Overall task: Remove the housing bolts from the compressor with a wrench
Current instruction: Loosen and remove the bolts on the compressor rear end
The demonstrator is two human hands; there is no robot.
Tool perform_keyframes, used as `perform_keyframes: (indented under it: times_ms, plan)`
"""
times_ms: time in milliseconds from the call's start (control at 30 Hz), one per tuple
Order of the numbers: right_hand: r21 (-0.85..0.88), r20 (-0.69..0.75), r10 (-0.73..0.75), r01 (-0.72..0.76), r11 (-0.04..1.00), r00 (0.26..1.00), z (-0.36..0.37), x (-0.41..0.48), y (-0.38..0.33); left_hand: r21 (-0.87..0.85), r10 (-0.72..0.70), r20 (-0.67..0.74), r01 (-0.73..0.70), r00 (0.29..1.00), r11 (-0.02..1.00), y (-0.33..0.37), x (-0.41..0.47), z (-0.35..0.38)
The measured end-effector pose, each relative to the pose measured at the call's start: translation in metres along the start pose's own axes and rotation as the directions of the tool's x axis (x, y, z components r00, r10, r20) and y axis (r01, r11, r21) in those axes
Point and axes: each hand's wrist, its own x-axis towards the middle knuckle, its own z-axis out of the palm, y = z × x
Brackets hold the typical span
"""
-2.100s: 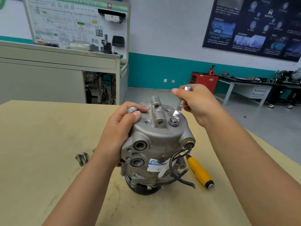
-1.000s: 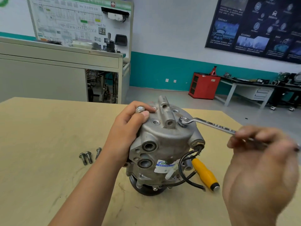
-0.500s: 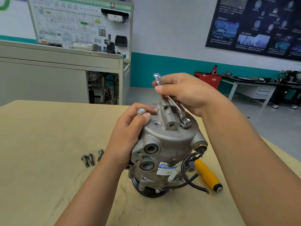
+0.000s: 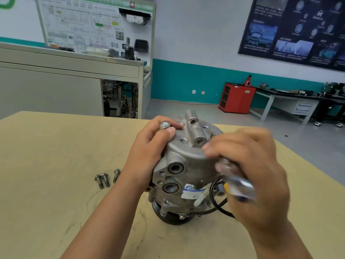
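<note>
**Two hands on a metal compressor**

The compressor [image 4: 179, 165] was a lumpy gray metal thing. It had a dull, rough skin, round holes in its side and a blocky post on top. It stood on its dark round end on a flat tan table [image 4: 46, 165] with small scuff marks.

The left hand [image 4: 149, 152] was wrapped around the compressor's upper side, with the fingers curled over the top edge and the thumb pressed on the metal. A shiny bolt [image 4: 164, 125] with a round head stood up between the thumb and the first finger.

The right hand [image 4: 252, 171] was on the other side of the compressor and looked blurry. Its fingers were curled around a thin, shiny silver wrench [image 4: 235, 180], which was blurry too. The hand hid the far end of the wrench, so I could not tell what it touched.

Below the right hand, a bendy black cable [image 4: 214, 202] looped out from the compressor, beside a white and blue sticker [image 4: 192, 191].

Three loose bolts [image 4: 105, 179], gray and short, lay on the table just outside the left wrist.
</note>
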Motion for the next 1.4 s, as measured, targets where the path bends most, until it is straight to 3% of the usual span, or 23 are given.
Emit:
perform_keyframes:
  times_ms: [100, 133, 200, 267, 300, 367, 467, 567, 700, 867, 1067, 1167, 1233, 1400]
  plan:
    - [0.190, -0.255, 0.155, -0.107, 0.976, 0.955, 0.004, -0.022, 0.003, -0.020, -0.031, 0.000, 0.031, 1.000, 0.999, -0.001, 0.000, 0.000]
    - [0.321, -0.334, 0.296, -0.188, 0.928, 0.895, 0.006, -0.021, 0.003, -0.026, -0.033, 0.004, 0.033, 0.999, 0.999, -0.001, -0.001, 0.001]
    - [0.564, -0.373, 0.651, -0.395, 0.725, 0.661, 0.008, -0.014, 0.006, -0.031, -0.033, 0.007, 0.034, 0.999, 0.999, -0.002, -0.001, 0.000]
    - [0.725, -0.200, 0.898, -0.558, 0.405, 0.391, 0.006, -0.002, 0.018, -0.029, -0.032, 0.009, 0.032, 0.999, 0.999, -0.002, 0.000, 0.000]
    - [0.727, -0.088, 0.950, -0.633, 0.268, 0.301, 0.004, 0.006, 0.025, -0.033, -0.032, 0.014, 0.032, 0.999, 0.999, -0.002, 0.000, 0.000]
    - [0.610, 0.113, 0.962, -0.781, 0.132, 0.250, -0.002, 0.026, 0.043, -0.035, -0.032, 0.017, 0.032, 0.999, 0.999, -0.002, 0.000, 0.000]
    - [0.351, 0.372, 0.875, -0.919, 0.178, 0.311, -0.002, 0.057, 0.059, -0.031, -0.032, 0.010, 0.032, 0.999, 0.999, -0.002, 0.000, -0.001]
    - [0.042, 0.494, 0.771, -0.896, 0.441, 0.402, 0.007, 0.080, 0.059, -0.026, -0.025, 0.011, 0.025, 1.000, 0.999, -0.002, 0.000, 0.000]
    - [0.006, 0.502, 0.681, -0.789, 0.614, 0.533, 0.018, 0.090, 0.044, -0.027, -0.012, 0.020, 0.013, 1.000, 1.000, -0.001, 0.000, 0.000]
    - [-0.127, 0.441, 0.523, -0.526, 0.841, 0.730, 0.012, 0.085, 0.028, -0.029, 0.027, 0.043, -0.025, 0.999, 0.999, -0.002, -0.002, 0.000]
    - [-0.138, 0.494, 0.170, -0.116, 0.984, 0.853, 0.002, 0.075, 0.004, -0.060, 0.026, 0.030, -0.024, 0.999, 0.998, -0.002, -0.001, 0.000]
    - [-0.124, 0.385, 0.030, 0.019, 0.992, 0.923, -0.002, 0.053, 0.001, -0.060, 0.034, 0.025, -0.033, 0.999, 0.998, -0.002, 0.000, -0.001]
    - [-0.073, 0.260, 0.003, 0.017, 0.997, 0.966, -0.006, 0.034, 0.004, -0.031, 0.043, 0.033, -0.042, 0.999, 0.999, -0.002, 0.000, 0.000]
    - [0.238, -0.025, 0.129, -0.119, 0.964, 0.991, 0.001, -0.005, 0.012, -0.009, 0.001, 0.005, -0.001, 1.000, 1.000, -0.003, 0.001, 0.000]
